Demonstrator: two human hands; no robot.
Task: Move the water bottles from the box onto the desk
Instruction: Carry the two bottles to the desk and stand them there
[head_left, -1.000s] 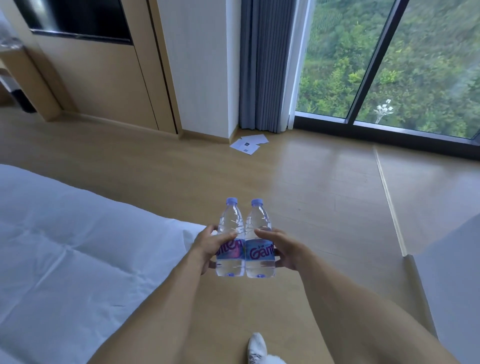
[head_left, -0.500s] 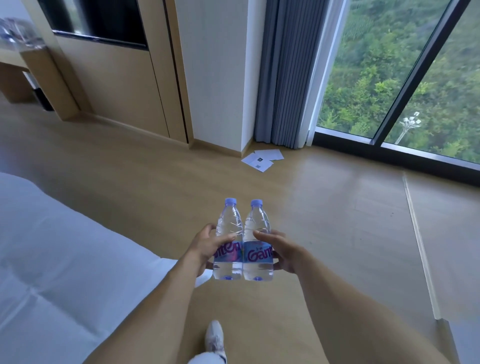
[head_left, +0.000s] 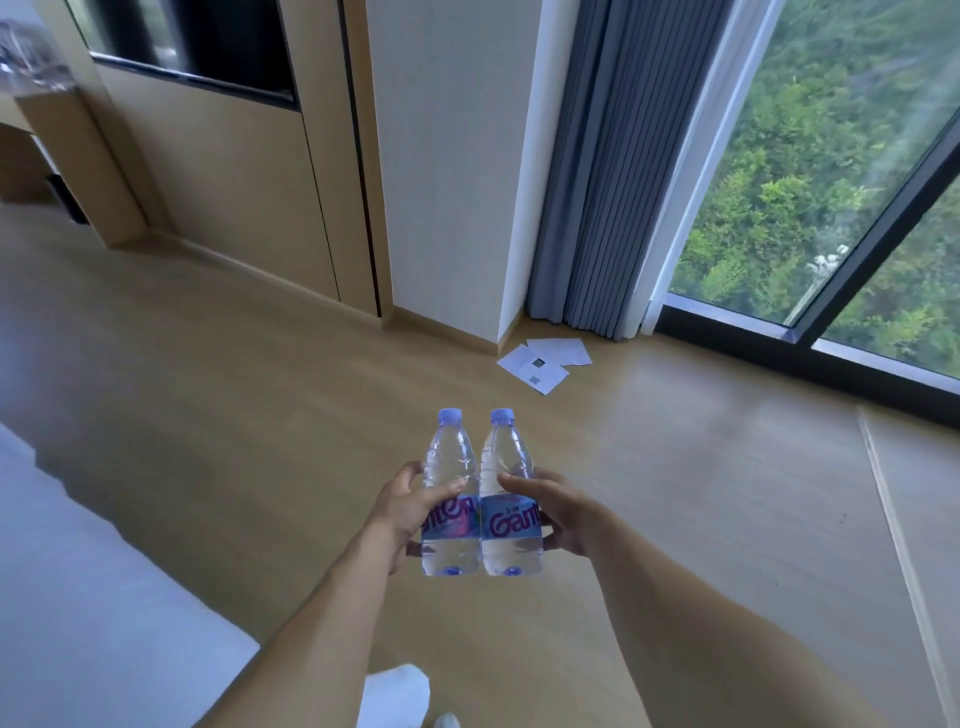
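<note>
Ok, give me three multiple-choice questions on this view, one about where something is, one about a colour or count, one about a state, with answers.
1. Where do the white papers lie?
A. on the bed
B. on the floor near the curtain
C. on a chair

2. What colour are the bottle caps?
A. red
B. green
C. pale blue

3. How are the two water bottles held?
A. upright, side by side, one in each hand
B. lying flat on the floor
C. both in one hand, upside down

Answers: 1 B, the sheets rest on the wood floor by the curtain's foot. 2 C, both caps are pale blue. 3 A, the left hand grips one and the right hand the other, caps up.
</note>
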